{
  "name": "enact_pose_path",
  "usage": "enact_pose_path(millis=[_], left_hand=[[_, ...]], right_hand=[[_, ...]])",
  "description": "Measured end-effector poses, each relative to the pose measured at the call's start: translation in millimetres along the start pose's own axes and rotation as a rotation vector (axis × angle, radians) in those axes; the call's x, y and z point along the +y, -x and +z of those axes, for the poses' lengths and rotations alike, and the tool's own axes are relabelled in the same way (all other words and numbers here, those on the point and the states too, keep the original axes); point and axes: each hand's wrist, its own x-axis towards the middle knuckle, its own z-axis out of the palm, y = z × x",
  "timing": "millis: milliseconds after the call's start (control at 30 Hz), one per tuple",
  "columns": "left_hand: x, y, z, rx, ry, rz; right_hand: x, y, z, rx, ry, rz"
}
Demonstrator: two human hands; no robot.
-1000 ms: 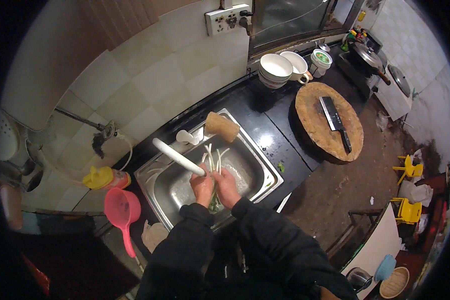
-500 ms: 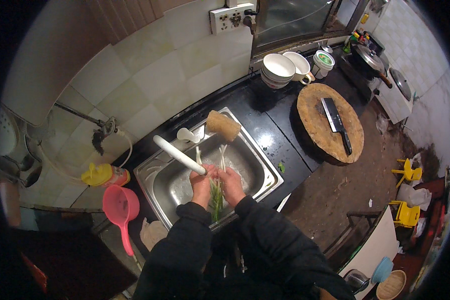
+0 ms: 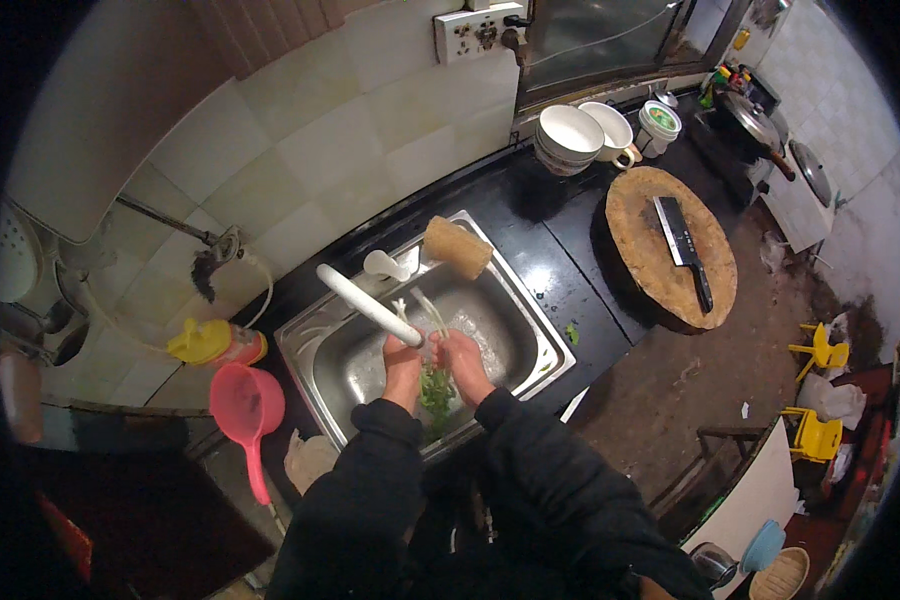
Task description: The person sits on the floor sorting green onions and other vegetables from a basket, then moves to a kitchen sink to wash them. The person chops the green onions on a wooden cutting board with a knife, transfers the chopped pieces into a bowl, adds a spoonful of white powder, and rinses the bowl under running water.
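Over the steel sink (image 3: 330, 375), both my hands are closed on spring onions (image 3: 430, 308), just below the mouth of the white tap (image 3: 360, 300). Pale stalks stick up past the fingers toward the far side of the basin. Green leaves bunch beneath the hands, over the near part of the sink. My left hand (image 3: 402, 368) is curled round stalks at the spout's end, which partly covers its fingers. Close beside it on the right, my right hand (image 3: 460, 364) grips other stalks. The basin bottom looks wet and shiny.
A brown cylindrical scrubber (image 3: 457, 247) lies on the sink's far rim. A pink dipper (image 3: 245, 405) and a yellow-capped container (image 3: 210, 343) stand left. At right, a cleaver (image 3: 682, 250) rests on a round chopping block (image 3: 640, 215). Bowls (image 3: 570, 135) stack by the wall.
The stalks in my right hand now lean left instead of standing upright. The greens below look bunched and leafy rather than long and straight. The whole view has shifted slightly.
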Motion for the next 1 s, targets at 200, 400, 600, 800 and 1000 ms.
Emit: enact_pose_path(millis=[200,400,600,800,1000], left_hand=[[16,1,-6,-0.261,0.11,-0.121],[15,7,-9,-0.151,0.027,-0.066],[15,10,-6,-0.163,0.297,-0.03],[24,20,2,-0.225,-0.113,-0.057],[19,25,19,-0.269,-0.645,0.103]], right_hand=[[-1,-3,-6,-0.095,0.463,-0.089],[19,-21,7,0.044,0.728,-0.401],[11,-28,19,-0.177,1.063,-0.568],[-16,-25,28,-0.268,0.372,-0.398],[-39,-31,19,-0.267,0.468,-0.333]])
